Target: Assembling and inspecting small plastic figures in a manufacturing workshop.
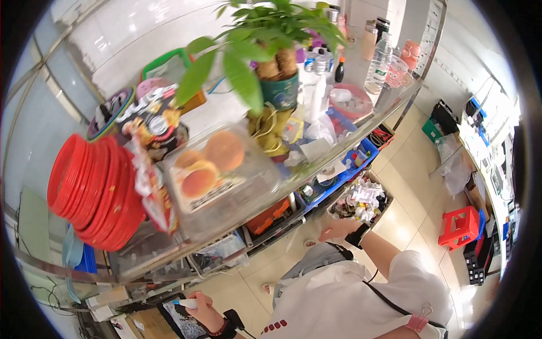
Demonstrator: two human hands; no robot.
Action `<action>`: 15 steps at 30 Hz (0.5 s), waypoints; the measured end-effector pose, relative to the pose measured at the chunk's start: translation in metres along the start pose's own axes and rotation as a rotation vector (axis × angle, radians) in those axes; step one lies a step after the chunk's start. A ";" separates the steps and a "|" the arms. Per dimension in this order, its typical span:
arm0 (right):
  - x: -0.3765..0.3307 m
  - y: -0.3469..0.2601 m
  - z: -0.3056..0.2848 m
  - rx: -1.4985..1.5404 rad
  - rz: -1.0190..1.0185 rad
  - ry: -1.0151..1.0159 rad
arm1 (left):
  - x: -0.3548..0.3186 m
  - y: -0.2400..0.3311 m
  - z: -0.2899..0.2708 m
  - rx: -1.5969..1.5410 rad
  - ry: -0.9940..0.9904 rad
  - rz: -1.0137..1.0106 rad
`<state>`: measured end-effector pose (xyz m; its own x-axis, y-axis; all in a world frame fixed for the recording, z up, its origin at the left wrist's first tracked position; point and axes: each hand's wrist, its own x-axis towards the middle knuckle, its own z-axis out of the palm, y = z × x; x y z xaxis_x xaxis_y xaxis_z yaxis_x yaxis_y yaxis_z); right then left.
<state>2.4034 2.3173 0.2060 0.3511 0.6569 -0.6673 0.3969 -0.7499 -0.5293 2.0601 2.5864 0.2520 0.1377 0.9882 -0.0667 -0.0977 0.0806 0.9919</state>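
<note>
My left hand [203, 314], low in the view, is closed around a small white object [188, 303] whose kind I cannot make out. Beside it, a dark packet [183, 321] lies by an open cardboard box [148, 323]. My right hand [339, 229] hangs near the left side of a bin full of crumpled paper and wrappers [361, 198]. Its fingers are loosely stretched out, and nothing shows in them. A black band [357, 234] is on that wrist. Another dark strap device [234, 320] sits at my left wrist.
A metal-edged table carries stacked red plastic basins [99, 192], a clear-lidded box with a peach picture [220, 169], a potted plant [279, 90], and several bottles [384, 48]. Blue trays [344, 175] sit below its edge. A red stool [458, 227] stands at right.
</note>
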 end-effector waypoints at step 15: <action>-0.052 -0.037 -0.368 -0.174 -0.826 0.800 | -0.094 0.010 0.185 0.063 -0.529 -0.139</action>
<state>2.6824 2.3400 0.4535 0.3414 0.8497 0.4018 0.8445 -0.0896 -0.5280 2.2289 2.4701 0.2879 0.6230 0.7675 -0.1507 0.0140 0.1817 0.9833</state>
